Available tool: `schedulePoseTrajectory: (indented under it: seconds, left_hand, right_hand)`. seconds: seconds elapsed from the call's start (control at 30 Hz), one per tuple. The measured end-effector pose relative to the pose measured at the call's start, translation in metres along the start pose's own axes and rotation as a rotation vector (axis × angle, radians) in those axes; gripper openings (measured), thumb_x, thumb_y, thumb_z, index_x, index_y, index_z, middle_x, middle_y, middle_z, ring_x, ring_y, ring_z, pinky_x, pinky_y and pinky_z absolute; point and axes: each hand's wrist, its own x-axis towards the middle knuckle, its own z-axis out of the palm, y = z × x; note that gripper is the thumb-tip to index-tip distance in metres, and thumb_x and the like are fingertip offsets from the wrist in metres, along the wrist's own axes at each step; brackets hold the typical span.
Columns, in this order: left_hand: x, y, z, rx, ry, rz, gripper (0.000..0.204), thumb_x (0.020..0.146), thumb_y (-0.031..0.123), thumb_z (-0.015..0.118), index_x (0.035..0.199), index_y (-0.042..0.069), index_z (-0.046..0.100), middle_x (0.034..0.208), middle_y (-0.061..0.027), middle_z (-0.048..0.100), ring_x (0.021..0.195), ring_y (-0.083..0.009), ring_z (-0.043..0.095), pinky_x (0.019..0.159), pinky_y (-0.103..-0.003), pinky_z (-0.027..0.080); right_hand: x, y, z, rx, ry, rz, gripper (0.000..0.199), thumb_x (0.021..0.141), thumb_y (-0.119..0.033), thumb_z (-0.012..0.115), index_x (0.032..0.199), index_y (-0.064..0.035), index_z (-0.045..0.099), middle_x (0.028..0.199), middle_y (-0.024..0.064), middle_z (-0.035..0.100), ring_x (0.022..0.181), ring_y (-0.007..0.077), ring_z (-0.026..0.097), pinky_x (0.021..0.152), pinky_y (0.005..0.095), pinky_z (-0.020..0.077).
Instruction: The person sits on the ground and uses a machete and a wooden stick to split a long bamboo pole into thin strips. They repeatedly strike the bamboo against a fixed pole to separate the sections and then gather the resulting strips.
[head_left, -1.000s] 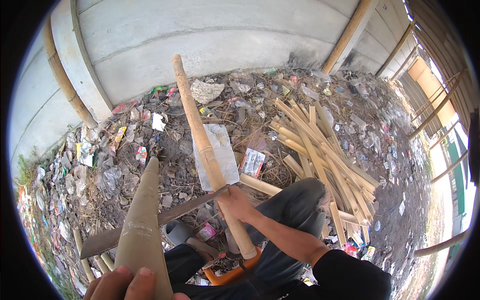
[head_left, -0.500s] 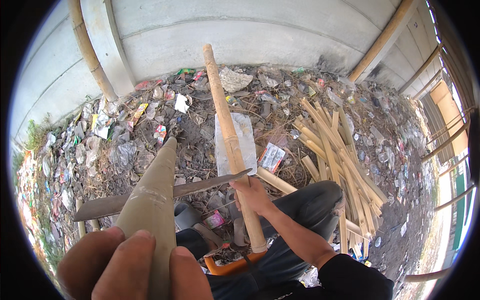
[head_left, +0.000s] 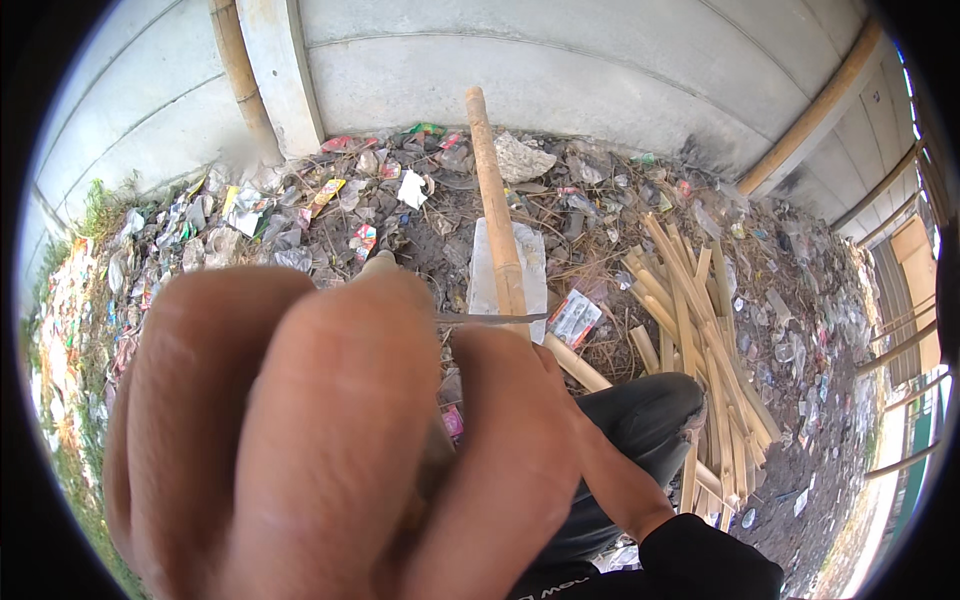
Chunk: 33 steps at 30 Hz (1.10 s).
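Bamboo pole (head_left: 381, 263) clenched in left hand (head_left: 340, 410); right hand (head_left: 556, 374) mostly hidden behind it, grip can't tell; blade (head_left: 490, 318), printed wrapper (head_left: 575, 318) beyond.

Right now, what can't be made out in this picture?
In the head view:
Left hand: blurred, cut off by the lower edge.
Right hand: mostly behind the left hand; grip unclear.
Blade: mostly behind the left hand.
Left pole: mostly behind the left hand.
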Motion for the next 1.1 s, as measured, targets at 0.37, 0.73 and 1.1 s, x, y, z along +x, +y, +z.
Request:
schedulePoseTrajectory:
  seconds: [0.37,0.73,1.1]
  left_hand:
    - [0.026,-0.154,0.010,0.154,0.143,-0.677,0.044,0.092,0.047,0.073,0.120,0.013,0.075,0.112,-0.0149,0.072,0.099,-0.0247,0.071,0.085,-0.040,0.056]
    - [0.059,-0.174,0.072,-0.433,0.791,-0.943,0.048,0.077,0.031,0.086,0.112,0.002,0.072,0.102,-0.0117,0.073,0.092,-0.0168,0.069,0.081,-0.033,0.056]
    - [0.105,-0.221,0.108,-0.532,0.752,-0.516,0.056,0.083,0.032,0.076,0.129,0.003,0.063,0.113,-0.0192,0.070,0.105,-0.0311,0.067,0.094,-0.041,0.052]
  right_hand:
    - [-0.003,-0.009,0.003,0.091,0.051,-0.156,0.041,0.092,-0.034,0.073,0.106,0.0016,0.058,0.067,0.0083,0.059,0.047,0.0181,0.060,0.041,0.0330,0.0494]
    - [-0.020,-0.032,-0.004,0.085,0.084,-0.319,0.038,0.095,-0.035,0.070,0.102,-0.0005,0.056,0.065,0.0077,0.058,0.047,0.0180,0.060,0.043,0.0330,0.0507]
    - [-0.124,-0.225,0.019,-0.112,0.164,-1.138,0.048,0.104,-0.049,0.054,0.098,-0.0010,0.055,0.066,0.0082,0.057,0.052,0.0151,0.058,0.049,0.0286,0.0446]
